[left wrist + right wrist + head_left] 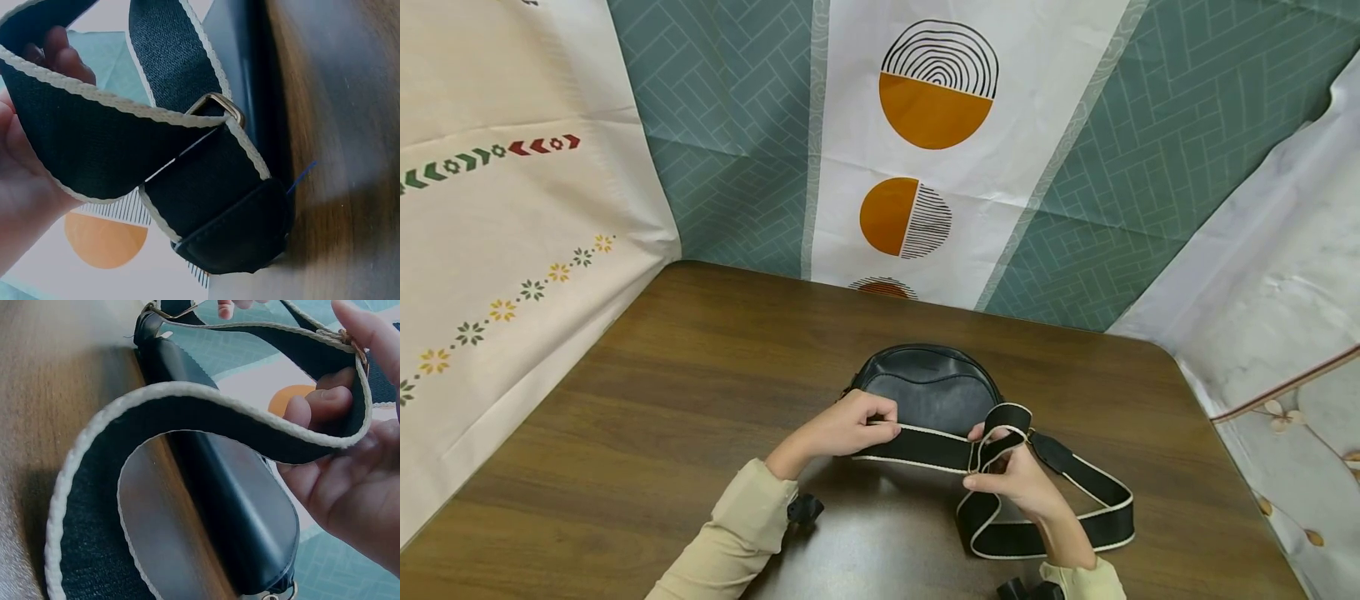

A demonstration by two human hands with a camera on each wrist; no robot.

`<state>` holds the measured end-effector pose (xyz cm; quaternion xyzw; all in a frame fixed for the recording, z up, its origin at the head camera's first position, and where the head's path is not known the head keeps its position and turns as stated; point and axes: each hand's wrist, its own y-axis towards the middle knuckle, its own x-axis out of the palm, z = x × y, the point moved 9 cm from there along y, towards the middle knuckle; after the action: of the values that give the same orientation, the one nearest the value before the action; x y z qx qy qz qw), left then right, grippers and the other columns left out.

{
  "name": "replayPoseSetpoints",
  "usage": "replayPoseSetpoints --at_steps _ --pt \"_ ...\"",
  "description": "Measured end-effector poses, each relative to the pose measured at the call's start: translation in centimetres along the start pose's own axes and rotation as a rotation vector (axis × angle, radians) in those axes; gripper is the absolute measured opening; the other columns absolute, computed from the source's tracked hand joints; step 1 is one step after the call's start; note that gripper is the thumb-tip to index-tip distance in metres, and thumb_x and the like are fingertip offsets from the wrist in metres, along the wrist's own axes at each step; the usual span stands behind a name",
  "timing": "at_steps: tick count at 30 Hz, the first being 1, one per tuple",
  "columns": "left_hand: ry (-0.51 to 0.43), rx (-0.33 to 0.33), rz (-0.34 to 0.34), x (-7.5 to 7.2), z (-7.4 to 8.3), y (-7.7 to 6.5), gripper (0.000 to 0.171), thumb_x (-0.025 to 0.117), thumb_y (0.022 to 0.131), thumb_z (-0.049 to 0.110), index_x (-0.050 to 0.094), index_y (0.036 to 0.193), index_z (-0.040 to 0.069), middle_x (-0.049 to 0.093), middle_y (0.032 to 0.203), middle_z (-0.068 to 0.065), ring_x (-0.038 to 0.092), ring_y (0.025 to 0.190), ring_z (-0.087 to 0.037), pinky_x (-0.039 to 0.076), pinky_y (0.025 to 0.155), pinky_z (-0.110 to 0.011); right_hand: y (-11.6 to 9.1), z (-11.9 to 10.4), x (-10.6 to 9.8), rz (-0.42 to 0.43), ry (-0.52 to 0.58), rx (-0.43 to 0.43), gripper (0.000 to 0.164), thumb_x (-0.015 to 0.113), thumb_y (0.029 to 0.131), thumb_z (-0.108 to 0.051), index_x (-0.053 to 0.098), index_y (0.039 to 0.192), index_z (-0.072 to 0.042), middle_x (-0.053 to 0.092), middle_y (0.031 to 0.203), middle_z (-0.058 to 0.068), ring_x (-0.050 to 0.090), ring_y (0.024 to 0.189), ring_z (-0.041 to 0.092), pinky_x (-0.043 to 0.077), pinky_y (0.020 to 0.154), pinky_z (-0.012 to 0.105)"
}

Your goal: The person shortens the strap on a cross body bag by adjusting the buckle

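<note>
A black shoulder bag (925, 387) with a rounded top lies on the table. Its wide black strap (932, 450) has cream braided edges. My left hand (855, 425) pinches the strap in front of the bag, thumb and fingers at its upper edge. At the other end of that stretch my right hand (1017, 482) grips the strap beside a gold-coloured slide buckle (973, 457), where the band doubles into a loop. Up close in the right wrist view, fingers (331, 403) curl inside the loop. The left wrist view shows another gold metal loop (226, 107) near a leather strap end (237, 231).
The slack strap (1075, 533) winds over the brown wooden table (715, 367) to the right of the bag. Patterned cloth (730, 142) hangs behind the table, with more cloth at both sides. Dark wrist devices (805, 508) sit at the cuffs of beige sleeves.
</note>
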<state>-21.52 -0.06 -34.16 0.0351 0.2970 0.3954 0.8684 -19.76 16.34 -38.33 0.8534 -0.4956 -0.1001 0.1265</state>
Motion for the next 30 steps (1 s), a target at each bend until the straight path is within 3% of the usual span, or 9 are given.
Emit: replayPoseSetpoints --at_steps 4,9,14,23,30 --pt "0.001 0.024 0.005 -0.2 0.2 -0.1 0.028 0.053 0.081 -0.001 0.042 0.058 0.009 0.031 0.054 0.012 0.029 0.050 0.000 0.025 0.050 -0.016 0.1 -0.1 -0.2 0.024 -0.033 -0.007 0.040 0.068 0.067 0.011 0.053 0.100 -0.007 0.049 0.102 -0.004 0.049 0.080 0.006 0.042 0.065 0.019" --pt "-0.029 0.035 0.024 -1.2 2.0 -0.6 0.027 0.051 0.079 -0.008 0.041 0.057 0.006 0.031 0.054 0.010 0.029 0.051 -0.001 0.025 0.050 -0.016 0.0 0.1 -0.5 0.050 -0.037 0.041 0.041 0.066 0.067 0.014 0.053 0.100 -0.006 0.051 0.095 -0.004 0.049 0.075 0.006 0.042 0.061 0.019" --pt "-0.062 0.010 0.057 -2.2 1.4 -1.3 0.027 0.051 0.078 -0.010 0.042 0.057 0.005 0.031 0.055 0.009 0.029 0.051 -0.002 0.025 0.051 -0.017 -0.5 0.4 -1.2 0.066 -0.018 0.099 0.045 0.062 0.069 0.015 0.054 0.101 -0.015 0.054 0.079 -0.007 0.049 0.067 0.004 0.042 0.057 0.019" --pt "-0.111 -0.026 0.110 -3.7 0.5 -2.3 0.026 0.050 0.076 -0.013 0.044 0.057 0.003 0.032 0.055 0.009 0.030 0.053 -0.003 0.025 0.051 -0.018 -1.2 0.5 -2.4 0.079 -0.002 0.103 0.046 0.060 0.069 0.017 0.055 0.101 -0.016 0.059 0.081 -0.007 0.053 0.069 0.004 0.045 0.058 0.020" --pt "-0.142 -0.013 0.093 -3.9 -0.3 -3.0 0.023 0.049 0.075 -0.015 0.046 0.058 0.001 0.032 0.055 0.010 0.030 0.052 -0.002 0.025 0.050 -0.018 -1.7 0.6 -2.9 0.096 -0.022 0.107 0.048 0.061 0.069 0.017 0.057 0.103 -0.016 0.054 0.082 -0.007 0.049 0.070 0.004 0.043 0.059 0.019"
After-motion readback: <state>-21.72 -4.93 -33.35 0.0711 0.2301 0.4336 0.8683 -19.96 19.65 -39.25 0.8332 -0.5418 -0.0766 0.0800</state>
